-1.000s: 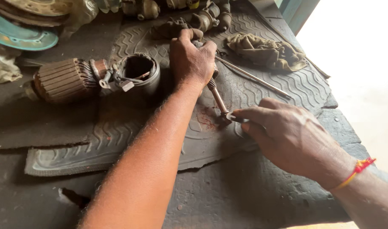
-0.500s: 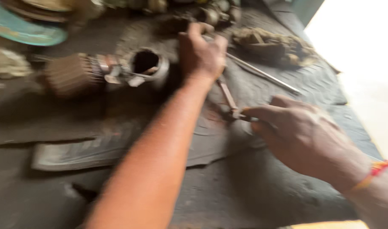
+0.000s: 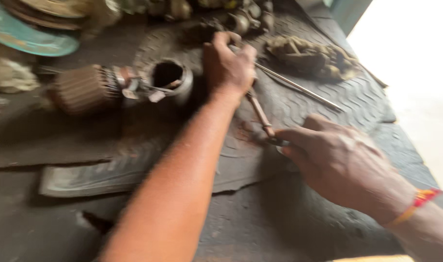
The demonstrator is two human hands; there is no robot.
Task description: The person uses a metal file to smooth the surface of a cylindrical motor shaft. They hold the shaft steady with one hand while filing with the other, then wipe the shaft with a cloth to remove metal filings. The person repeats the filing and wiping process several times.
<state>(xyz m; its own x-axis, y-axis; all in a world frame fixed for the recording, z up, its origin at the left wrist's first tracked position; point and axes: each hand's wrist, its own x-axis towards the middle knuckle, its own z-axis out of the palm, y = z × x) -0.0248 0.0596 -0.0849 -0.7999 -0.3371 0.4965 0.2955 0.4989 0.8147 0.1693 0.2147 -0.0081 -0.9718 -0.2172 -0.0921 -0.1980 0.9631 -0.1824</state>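
- R hand (image 3: 345, 162): fingers (image 3: 292, 136) pressed together, pinching the near end of a thin rusty rod (image 3: 259, 112). Grip looks tight, thumb on top.
- L hand (image 3: 229, 65): curled shut over the rod's far end, knuckles up, arm stretched across the table (image 3: 260, 228). What's under the palm is hidden.
- Rod lies on the rubber mat (image 3: 328, 104), running between the two hands at a slant, far end to the upper left, near end by the R fingertips.
- Changed vs. a sec ago: both hands hold the same ends of the rod; L hand has slid a bit further up, R hand sits about where it was, and the view has swung, hence the blur. So the grip hasn't been let go; work on the rod goes on w/o a new step begun, as I judge it.
- Materials: rod = brown, corroded metal, w/ thicker collars along it. Mat = dark rubber, wavy tread pattern, torn edge.
- Just left of the L hand: a grey metal cylinder housing (image 3: 170, 80), open round mouth, and beside it a ribbed copper-brown motor armature (image 3: 83, 90).
- Beyond: a long bright steel shaft (image 3: 299, 87), a dirty rag heap (image 3: 311, 56), a teal disc (image 3: 27, 41) at the far left corner.
- Orange-red thread band (image 3: 418, 204) on the R wrist.
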